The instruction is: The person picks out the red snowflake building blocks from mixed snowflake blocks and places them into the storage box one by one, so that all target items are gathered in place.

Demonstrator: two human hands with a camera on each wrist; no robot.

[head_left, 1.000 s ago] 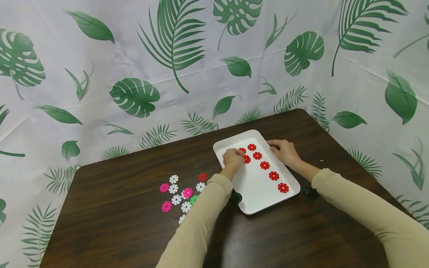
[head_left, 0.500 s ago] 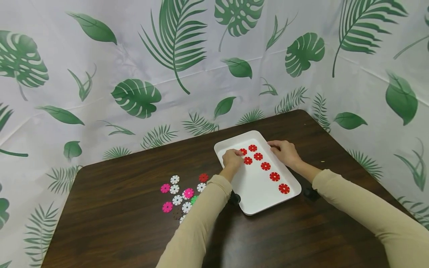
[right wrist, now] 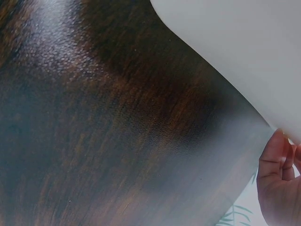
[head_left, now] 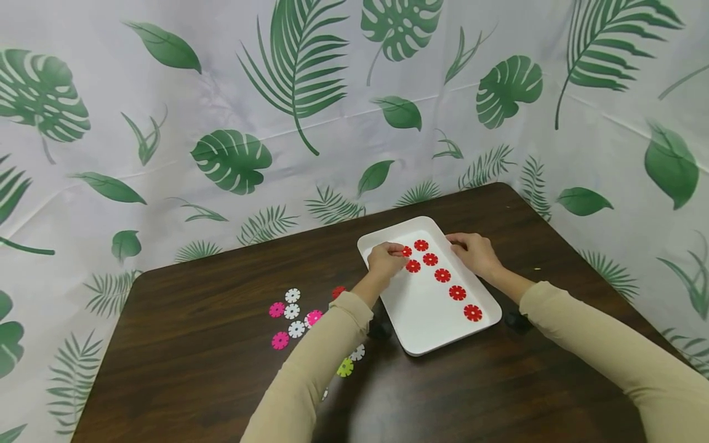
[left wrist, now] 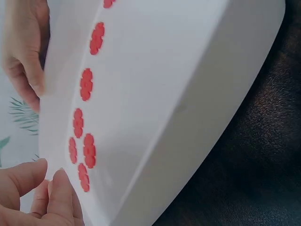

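Observation:
Several red notched discs (head_left: pixel 442 275) lie flat in the white tray (head_left: pixel 421 326): a row along the right side, with a small cluster at the far end. Over the far end of the tray is my left hand (head_left: pixel 386 261), beside that cluster. In the left wrist view a gap shows between thumb and fingers of the left hand (left wrist: pixel 42 197), and no disc is seen between them. At the tray's far right rim, my right hand (head_left: pixel 475 253) holds the edge, thumb on the rim. The right wrist view shows its fingers (right wrist: pixel 273 155) at the tray's edge.
On the dark wooden table (head_left: pixel 183 344), left of the tray, lie loose pink discs (head_left: pixel 280 340), white discs (head_left: pixel 296 329), a yellow-green disc (head_left: pixel 345 367) and a red one (head_left: pixel 338 291), partly behind the left sleeve. A leaf-print cloth (head_left: pixel 332 141) hangs behind the table.
The left forearm has swung left, uncovering the yellow-green disc and covering some others. The left hand has drawn slightly off the cluster's nearest disc. The right hand stays at the rim.

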